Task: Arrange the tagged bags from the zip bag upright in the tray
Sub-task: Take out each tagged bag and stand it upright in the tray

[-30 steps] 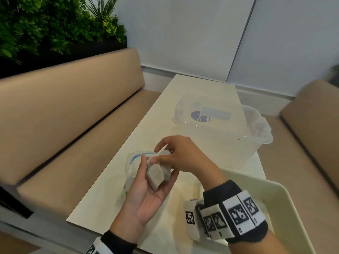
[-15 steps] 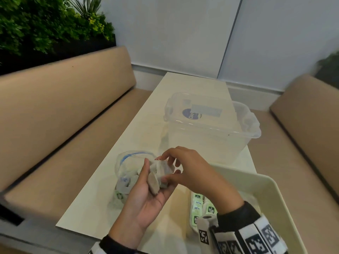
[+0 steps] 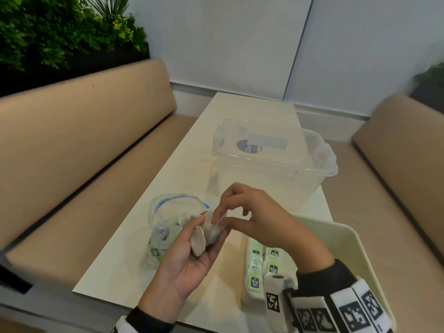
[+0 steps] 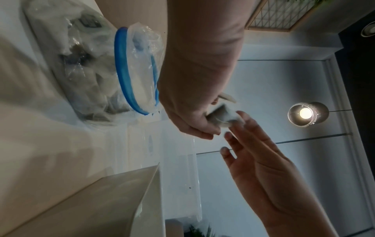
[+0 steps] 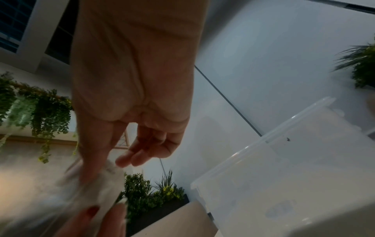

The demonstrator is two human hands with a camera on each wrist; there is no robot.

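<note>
Table (image 3: 192, 150) holds a clear bin (image 3: 276, 169), a tray (image 3: 346, 241) with upright tagged bags (image 3: 264, 267) and an open zip bag (image 3: 168, 222); left hand (image 3: 192, 258) cups loose bags (image 3: 206, 234), right hand (image 3: 254, 217) pinching one

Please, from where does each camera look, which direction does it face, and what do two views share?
Head: above, looking forward and down at left hand, right hand, tea bags, tray.
Left wrist: looks up along the left hand; zip bag beyond.
Right wrist: looks along the right hand; clear bin.
Shared: tea bags.
</note>
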